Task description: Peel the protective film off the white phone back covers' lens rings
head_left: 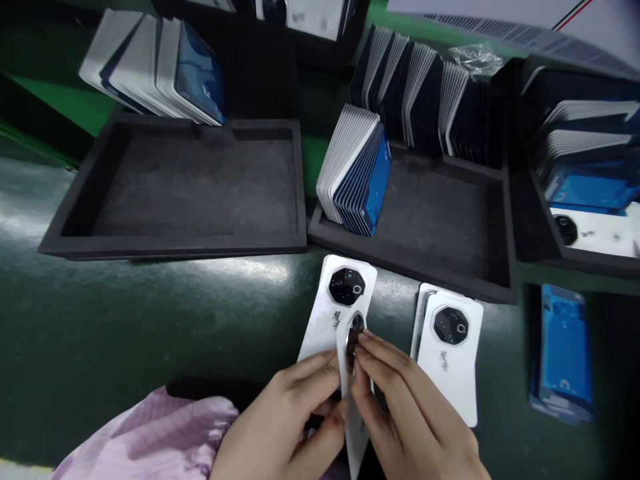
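My left hand [285,420] and my right hand [415,420] meet at the bottom centre. Together they pinch a thin white phone back cover [356,437] held on edge, with a dark camera ring [354,333] at its top. Beneath it a white back cover [334,307] with a black camera window lies flat on the dark green table [125,333]. Just to the right, apart from my hands, lies a small stack of white covers [450,353].
An empty black foam tray [170,250] sits at the back left, with leaning covers [160,63] behind it. A second tray [450,277] holds rows of upright covers [357,173]. A blue-filmed cover [565,353] lies at right. My pink sleeve [150,440] is at the bottom left.
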`<state>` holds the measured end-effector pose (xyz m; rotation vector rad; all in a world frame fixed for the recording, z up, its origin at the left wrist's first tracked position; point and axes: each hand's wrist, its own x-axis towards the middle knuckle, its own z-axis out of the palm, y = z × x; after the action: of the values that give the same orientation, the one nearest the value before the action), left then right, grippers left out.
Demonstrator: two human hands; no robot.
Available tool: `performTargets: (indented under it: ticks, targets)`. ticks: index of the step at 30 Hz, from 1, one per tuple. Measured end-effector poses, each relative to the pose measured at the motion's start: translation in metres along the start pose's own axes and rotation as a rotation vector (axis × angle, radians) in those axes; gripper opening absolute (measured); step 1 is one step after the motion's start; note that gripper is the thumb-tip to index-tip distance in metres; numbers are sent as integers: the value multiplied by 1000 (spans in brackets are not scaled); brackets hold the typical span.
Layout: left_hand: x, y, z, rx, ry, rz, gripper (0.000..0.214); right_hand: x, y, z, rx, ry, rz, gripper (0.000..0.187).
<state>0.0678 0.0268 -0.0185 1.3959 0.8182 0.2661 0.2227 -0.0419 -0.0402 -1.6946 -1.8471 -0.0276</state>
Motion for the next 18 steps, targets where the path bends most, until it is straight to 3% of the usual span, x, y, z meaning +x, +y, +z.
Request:
performTargets:
  ticks: [3,6,18]
  targets:
    - [1,0,-1,-9,21,25,27,3,-2,-6,-12,-33,72,11]
    - [0,-2,-2,55,22,30,23,5,-6,-11,33,-49,127,18]
    - [-7,-6,7,306,36,110,27,11,-19,-25,-66,-42,211,15]
